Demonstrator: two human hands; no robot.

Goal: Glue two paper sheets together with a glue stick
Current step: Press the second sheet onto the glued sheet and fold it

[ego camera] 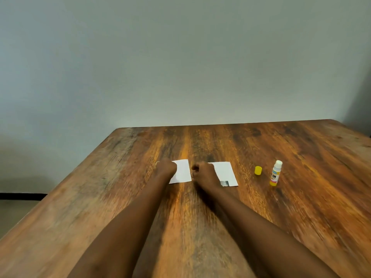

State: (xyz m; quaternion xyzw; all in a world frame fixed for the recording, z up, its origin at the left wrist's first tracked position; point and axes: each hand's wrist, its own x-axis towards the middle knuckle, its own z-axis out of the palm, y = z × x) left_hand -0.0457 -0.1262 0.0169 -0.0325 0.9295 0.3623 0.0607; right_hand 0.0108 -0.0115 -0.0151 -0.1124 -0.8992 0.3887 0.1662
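Note:
Two small white paper sheets lie side by side on the wooden table (281,207). My left hand (165,167) rests on the left part of the left sheet (183,171), fingers curled. My right hand (202,170) sits curled at the left edge of the right sheet (224,172), which has a dark print at its near corner. Whether either hand pinches its sheet is hidden. The glue stick (275,173) stands upright and uncapped to the right of the sheets, white tip up. Its yellow cap (258,170) stands just left of it.
The table's far edge meets a plain grey wall (180,67). The table's left edge runs diagonally, with floor (16,209) below it. Bare wood lies between me and the sheets.

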